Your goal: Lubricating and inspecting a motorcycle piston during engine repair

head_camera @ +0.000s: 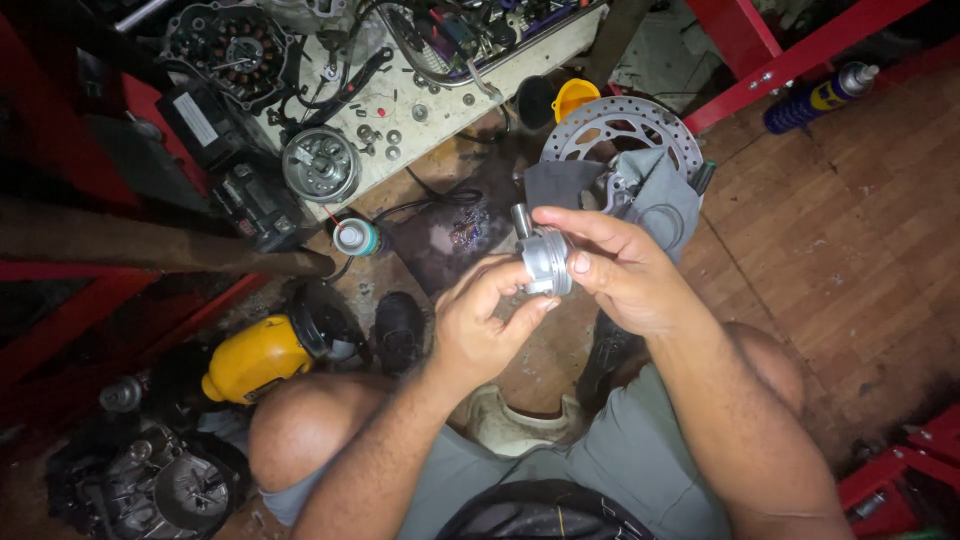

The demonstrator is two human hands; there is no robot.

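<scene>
A shiny metal piston (pixel 545 258) with a pin sticking out of its top sits between both hands, above my knees. My right hand (pixel 625 272) wraps around it from the right, thumb pressed on its side. From below left, my left hand (pixel 482 325) pinches its lower rim with thumb and forefinger. Just beyond the hands lie a brake disc (pixel 622 128) and a grey rag (pixel 665 200) on the wooden floor.
A yellow power tool (pixel 258 358) lies by my left knee, with an engine part (pixel 150 485) below it. A spray can (pixel 355 238) stands ahead, a blue spray can (pixel 820 98) at upper right. A white board (pixel 420 110) holds engine parts, bolts and cables. Red frame bars cross both sides.
</scene>
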